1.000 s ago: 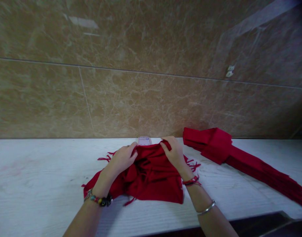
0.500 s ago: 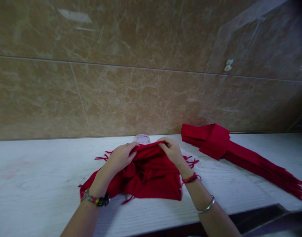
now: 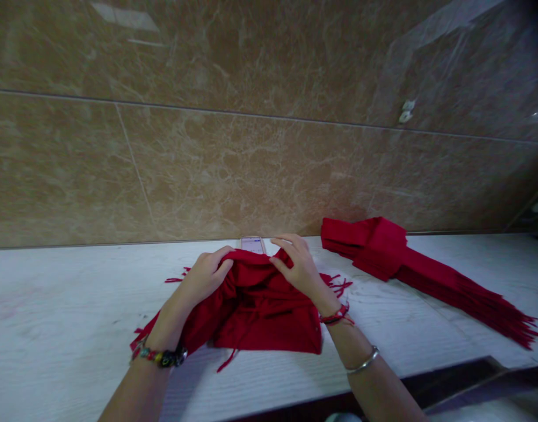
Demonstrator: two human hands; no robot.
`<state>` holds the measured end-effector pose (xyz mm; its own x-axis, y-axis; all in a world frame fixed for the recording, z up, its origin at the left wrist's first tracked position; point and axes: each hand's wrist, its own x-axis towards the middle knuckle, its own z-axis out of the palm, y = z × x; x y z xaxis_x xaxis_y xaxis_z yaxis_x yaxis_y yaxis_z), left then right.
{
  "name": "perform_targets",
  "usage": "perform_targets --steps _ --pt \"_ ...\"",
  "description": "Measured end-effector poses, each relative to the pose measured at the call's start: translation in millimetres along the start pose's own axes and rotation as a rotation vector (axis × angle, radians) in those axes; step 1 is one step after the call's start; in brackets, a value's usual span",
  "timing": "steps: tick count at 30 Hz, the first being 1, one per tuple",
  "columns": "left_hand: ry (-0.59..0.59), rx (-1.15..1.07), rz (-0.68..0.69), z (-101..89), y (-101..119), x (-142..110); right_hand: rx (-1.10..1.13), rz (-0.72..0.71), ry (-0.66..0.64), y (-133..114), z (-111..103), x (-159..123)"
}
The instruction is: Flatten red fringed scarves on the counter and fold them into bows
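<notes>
A bunched red fringed cloth [image 3: 269,328] lies on the white table, its folds gathered into a hollow and thin strands sticking out at both sides and the front. My left hand [image 3: 203,278] pinches its upper left edge between thumb and fingers. At the upper right edge is my right hand [image 3: 295,264], thumb and fingers apart, with a raised fold of the cloth between them. The fold looks loose there, not pinched. The inside of the bundle is partly hidden in dark folds.
A phone [image 3: 252,244] lies behind the cloth against the brown marbled wall [image 3: 234,170]. To the right rests a folded red scarf [image 3: 383,249] with a long fringed end. The white table [image 3: 53,305] has a dark edge [image 3: 449,378] at the front right.
My right hand has loosened from the cloth's edge and spread its fingers. My left hand has shifted slightly left with its edge, and the cloth's hollow has opened wider.
</notes>
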<state>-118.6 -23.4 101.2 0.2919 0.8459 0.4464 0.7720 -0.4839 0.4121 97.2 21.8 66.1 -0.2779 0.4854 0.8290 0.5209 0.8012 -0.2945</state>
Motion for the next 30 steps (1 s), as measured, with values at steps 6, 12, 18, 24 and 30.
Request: perform_targets --steps 6,12,18,24,30 --pt "0.052 0.003 0.164 9.8 4.2 1.2 0.156 -0.083 -0.221 -16.5 16.3 -5.7" --pt "0.008 0.018 0.121 6.6 1.3 2.2 0.583 0.363 -0.026 -1.3 -0.7 2.9" --pt "-0.156 0.204 -0.013 5.2 -4.3 1.1 0.669 0.641 0.146 13.0 0.7 4.9" --pt "-0.076 0.091 -0.028 13.1 -0.3 2.5 0.063 0.013 0.008 -6.6 -0.5 0.1" --pt "-0.154 0.074 0.165 21.2 3.1 1.2 -0.045 -0.179 -0.275 -17.0 3.7 -3.2"
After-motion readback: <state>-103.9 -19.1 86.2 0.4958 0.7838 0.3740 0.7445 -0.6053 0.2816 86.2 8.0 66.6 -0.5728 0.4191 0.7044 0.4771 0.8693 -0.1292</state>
